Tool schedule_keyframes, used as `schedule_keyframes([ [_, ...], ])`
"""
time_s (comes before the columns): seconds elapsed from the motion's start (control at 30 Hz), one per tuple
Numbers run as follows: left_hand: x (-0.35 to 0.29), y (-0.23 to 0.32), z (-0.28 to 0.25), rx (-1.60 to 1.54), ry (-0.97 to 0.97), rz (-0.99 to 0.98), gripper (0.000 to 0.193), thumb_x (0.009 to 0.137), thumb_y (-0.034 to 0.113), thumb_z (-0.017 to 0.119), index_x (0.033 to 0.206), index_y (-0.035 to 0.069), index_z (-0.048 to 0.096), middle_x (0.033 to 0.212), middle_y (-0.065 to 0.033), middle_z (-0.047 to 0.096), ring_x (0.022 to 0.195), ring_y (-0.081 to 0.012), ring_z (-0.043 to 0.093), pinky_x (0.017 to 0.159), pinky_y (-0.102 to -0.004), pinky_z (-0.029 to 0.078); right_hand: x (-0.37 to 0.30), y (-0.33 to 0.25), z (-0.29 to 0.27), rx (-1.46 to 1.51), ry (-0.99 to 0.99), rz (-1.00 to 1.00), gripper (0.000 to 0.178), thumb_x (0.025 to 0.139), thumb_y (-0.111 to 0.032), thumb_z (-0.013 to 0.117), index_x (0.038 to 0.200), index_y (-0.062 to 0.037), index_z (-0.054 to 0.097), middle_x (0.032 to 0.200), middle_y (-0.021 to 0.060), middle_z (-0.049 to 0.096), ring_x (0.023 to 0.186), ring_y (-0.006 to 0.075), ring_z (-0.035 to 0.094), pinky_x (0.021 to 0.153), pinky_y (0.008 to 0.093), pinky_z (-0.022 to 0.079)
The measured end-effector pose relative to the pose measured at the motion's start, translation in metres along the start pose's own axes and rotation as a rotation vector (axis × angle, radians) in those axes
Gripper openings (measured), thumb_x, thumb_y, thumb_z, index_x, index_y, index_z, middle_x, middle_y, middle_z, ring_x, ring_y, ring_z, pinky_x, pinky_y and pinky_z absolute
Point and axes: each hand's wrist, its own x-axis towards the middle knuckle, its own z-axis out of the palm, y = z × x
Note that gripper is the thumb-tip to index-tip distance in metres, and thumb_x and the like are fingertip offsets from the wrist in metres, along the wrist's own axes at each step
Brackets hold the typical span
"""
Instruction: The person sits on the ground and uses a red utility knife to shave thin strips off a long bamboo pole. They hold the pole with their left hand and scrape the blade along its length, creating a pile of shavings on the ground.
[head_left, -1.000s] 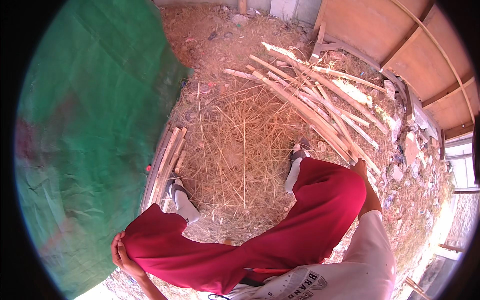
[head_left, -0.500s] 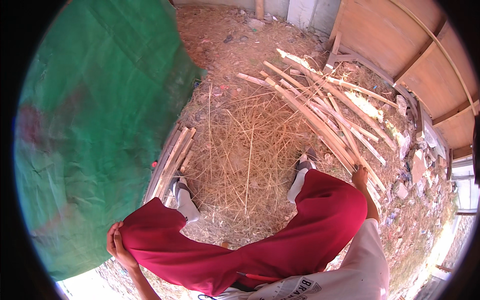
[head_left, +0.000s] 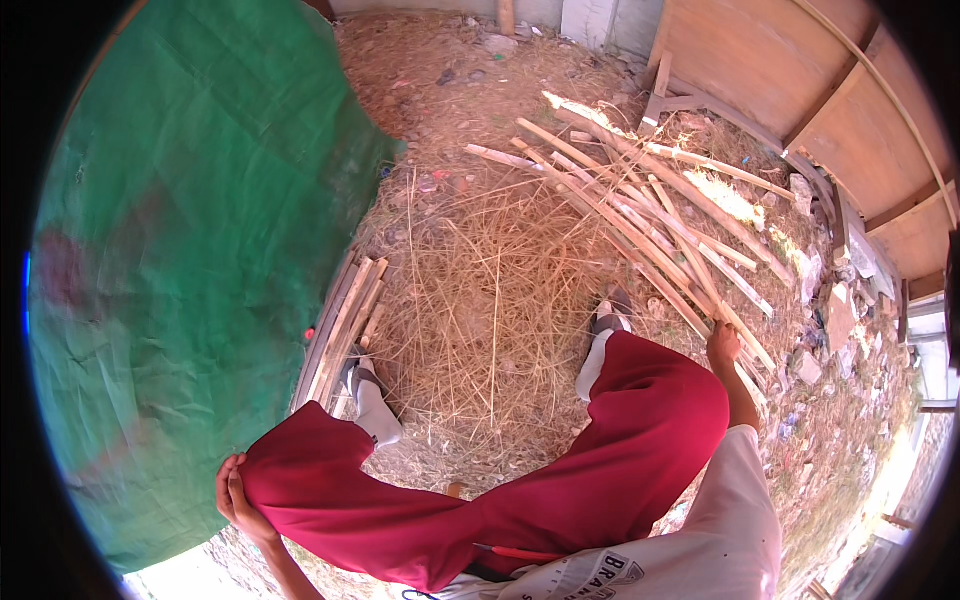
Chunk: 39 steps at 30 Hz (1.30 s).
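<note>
My left hand (head_left: 240,496) rests on my left knee, its fingers draped over the dark red trousers (head_left: 330,490). It holds nothing. Out past my right knee, my right hand (head_left: 723,345) is closed around the near part of a wooden strip (head_left: 707,284) in a loose pile. Its fingertips are partly hidden from view. Long, pale strips lie crossed over each other there, fanning away toward the far side. Beside my left foot lies a smaller stack of wooden strips (head_left: 345,325), roughly parallel.
Dry straw (head_left: 490,290) covers the ground between my feet. A large green sheet (head_left: 200,280) fills the left side. At the far right, wooden panels (head_left: 770,75) lean on a frame, with stone rubble (head_left: 838,320) below. A red pen-like object (head_left: 520,552) lies at my waist.
My right hand has shifted slightly forward at the near end of the strip pile. The view has turned a little; my left hand stays on the knee.
</note>
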Motion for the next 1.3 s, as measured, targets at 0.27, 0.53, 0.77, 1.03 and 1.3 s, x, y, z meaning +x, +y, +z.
schedule_keyframes([
  [0.27, 0.0, -0.007, -0.003, -0.073, 0.005, -0.017, 0.032, 0.102, 0.013, 0.047, 0.117, -0.008, 0.066, 0.109, -0.0174, 0.071, 0.103, -0.0211, 0.064, 0.099, -0.0347, 0.045, 0.001, 0.002, -0.023, -0.007, 0.033, -0.071, 0.018, 0.09, -0.011, 0.057, 0.106, -0.0066, 0.063, 0.105, 0.0178, 0.067, 0.099, 0.0371, 0.067, 0.094, 0.0519, 0.047],
  [0.53, -0.001, -0.01, -0.005, -0.089, 0.023, -0.02, 0.031, 0.101, 0.013, 0.049, 0.117, -0.007, 0.066, 0.107, -0.0163, 0.072, 0.102, -0.0211, 0.065, 0.099, -0.0348, 0.046, -0.002, -0.001, -0.064, 0.166, 0.154, -0.203, 0.028, 0.097, -0.03, 0.058, 0.117, -0.0093, 0.056, 0.103, 0.0182, 0.07, 0.096, 0.0402, 0.068, 0.086, 0.0508, 0.051],
  [0.77, -0.003, -0.003, 0.0, -0.022, 0.023, 0.014, 0.031, 0.1, 0.015, 0.051, 0.114, -0.007, 0.068, 0.106, -0.0157, 0.072, 0.102, -0.0218, 0.065, 0.099, -0.0344, 0.046, -0.008, 0.024, -0.115, 0.076, 0.391, -0.165, 0.024, 0.095, -0.032, 0.066, 0.112, -0.0156, 0.067, 0.098, 0.0075, 0.073, 0.088, 0.0333, 0.071, 0.074, 0.0461, 0.056],
  [1.03, -0.009, 0.003, 0.002, -0.066, 0.046, 0.021, 0.03, 0.101, 0.014, 0.051, 0.114, -0.008, 0.067, 0.107, -0.0166, 0.072, 0.102, -0.0223, 0.065, 0.098, -0.0348, 0.047, -0.021, 0.072, -0.234, -0.048, 0.893, -0.165, 0.029, 0.087, -0.018, 0.073, 0.116, -0.0135, 0.07, 0.109, 0.0054, 0.072, 0.101, 0.0269, 0.068, 0.091, 0.0396, 0.05],
  [1.3, -0.003, 0.001, 0.008, 0.054, -0.005, 0.08, 0.026, 0.1, 0.01, 0.053, 0.115, -0.005, 0.067, 0.105, -0.015, 0.072, 0.1, -0.0202, 0.064, 0.095, -0.0342, 0.047, -0.056, 0.089, -0.365, 0.051, 1.148, -0.234, 0.027, 0.079, -0.004, 0.076, 0.106, -0.008, 0.073, 0.106, 0.0066, 0.073, 0.102, 0.0262, 0.066, 0.098, 0.0401, 0.046],
])
